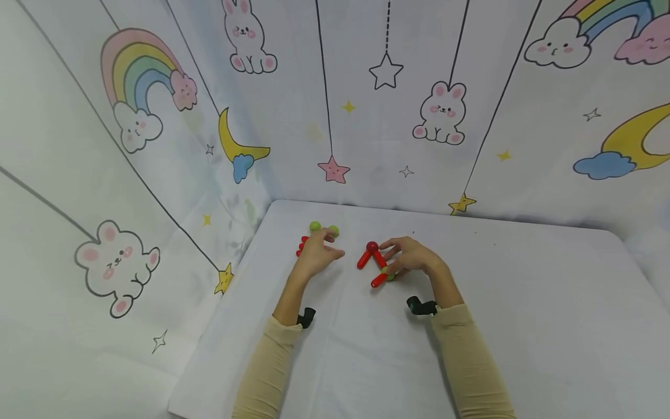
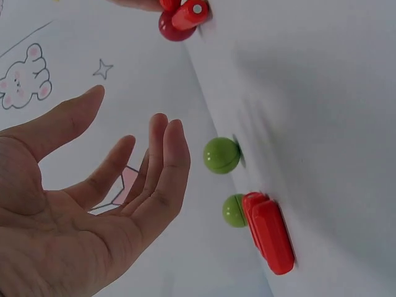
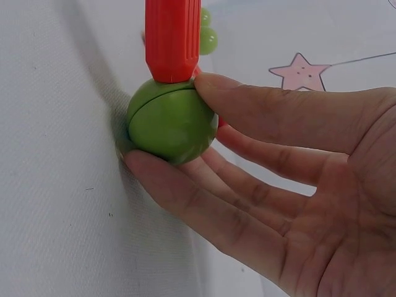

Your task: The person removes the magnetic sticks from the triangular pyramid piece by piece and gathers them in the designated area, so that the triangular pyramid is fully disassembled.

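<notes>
My right hand pinches a green ball between thumb and finger at the tabletop. A red ribbed rod sticks out of that ball. In the head view the ball belongs to a joined piece: a dark red ball with two red rods spreading from it, one running to the green ball. My left hand hovers with fingers loosely bent and nothing in it. Near it on the table lie two loose green balls and several red rods, partly hidden behind the hand in the head view.
A white cloth-covered table carries the pieces. Behind it and at its left stand white fabric walls printed with rabbits, stars and rainbows. A black wrist camera sits at the right wrist, another at the left.
</notes>
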Available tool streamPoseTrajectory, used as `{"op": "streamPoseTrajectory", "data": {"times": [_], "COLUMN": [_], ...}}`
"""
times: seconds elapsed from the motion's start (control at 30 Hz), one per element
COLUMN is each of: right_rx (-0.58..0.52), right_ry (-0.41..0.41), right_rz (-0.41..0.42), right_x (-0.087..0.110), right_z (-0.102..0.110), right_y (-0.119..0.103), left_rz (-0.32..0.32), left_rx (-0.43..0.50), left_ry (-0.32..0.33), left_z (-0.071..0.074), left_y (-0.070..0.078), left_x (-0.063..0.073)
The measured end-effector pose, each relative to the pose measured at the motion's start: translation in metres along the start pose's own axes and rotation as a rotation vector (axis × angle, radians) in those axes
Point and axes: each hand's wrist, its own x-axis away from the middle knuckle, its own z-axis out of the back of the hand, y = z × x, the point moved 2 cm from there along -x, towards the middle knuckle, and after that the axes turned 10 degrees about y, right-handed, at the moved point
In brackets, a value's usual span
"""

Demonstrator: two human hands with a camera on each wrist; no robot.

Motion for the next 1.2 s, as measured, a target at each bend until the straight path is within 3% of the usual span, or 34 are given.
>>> {"op": "streamPoseTrajectory", "data": {"times": [0.27,0.77,1.07,1.2], "right_rx": [0.009,0.018,-0.010,-0.007], "right_ry": [-0.011,0.005,-0.013,-0.020], "right_rz": [-0.006,0.010,0.017,0.027], "right_x": [0.002,0.001,0.001,0.001], "right_z": [0.000,0.003,0.000,-0.001], "right_y": [-0.001,0.004,0.001,-0.001], "left_rz": [-0.018,0.038,0.035,0.021], "left_rx": [-0.029,0.051,0.024,0.055], "left_ry": [-0.061,-0.256,-0.245,-0.266], "left_z": [-0.022,-0.057,-0.067,-0.067], "left_y": [0.006,0.020,0.020,0.021], "left_x": [0.004,0.013,0.017,0.019]}}
